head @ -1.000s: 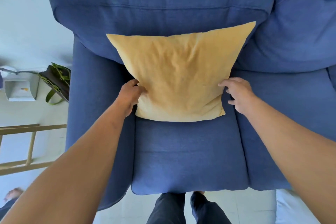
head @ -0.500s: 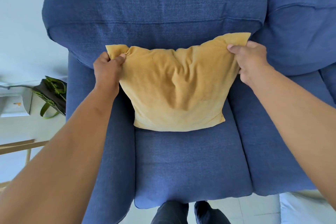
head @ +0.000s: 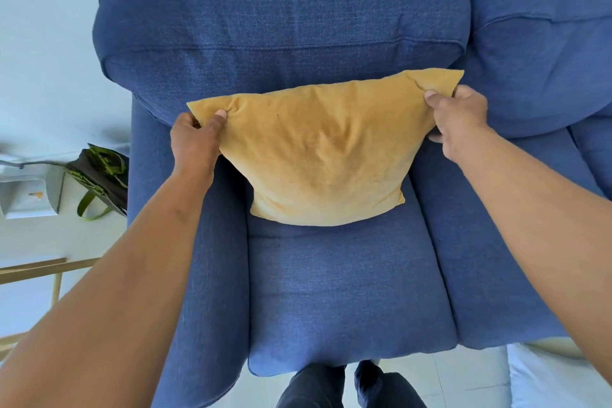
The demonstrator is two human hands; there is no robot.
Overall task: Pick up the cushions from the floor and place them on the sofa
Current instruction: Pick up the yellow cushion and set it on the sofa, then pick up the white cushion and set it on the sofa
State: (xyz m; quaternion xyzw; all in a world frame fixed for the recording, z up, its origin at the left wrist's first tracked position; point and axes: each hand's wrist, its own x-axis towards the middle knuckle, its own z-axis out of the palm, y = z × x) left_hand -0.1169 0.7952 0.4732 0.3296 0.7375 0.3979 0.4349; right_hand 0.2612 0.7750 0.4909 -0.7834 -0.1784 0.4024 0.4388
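A yellow cushion (head: 324,156) stands on the seat of the blue sofa (head: 344,288), leaning against the back cushion. My left hand (head: 195,139) pinches the cushion's upper left corner. My right hand (head: 458,119) pinches its upper right corner. The fabric is puckered at both corners. Its lower edge rests on the seat at the leftmost place of the sofa.
A dark bag with green straps (head: 101,175) lies on the floor left of the sofa arm, beside a white box (head: 29,195). A wooden frame (head: 43,272) stands further left. My legs (head: 347,387) are at the seat's front edge. A white object (head: 559,378) sits lower right.
Both hands moved from the cushion's lower sides up to its top corners and gripped them. The cushion's top has sagged and slumped lower against the sofa back.
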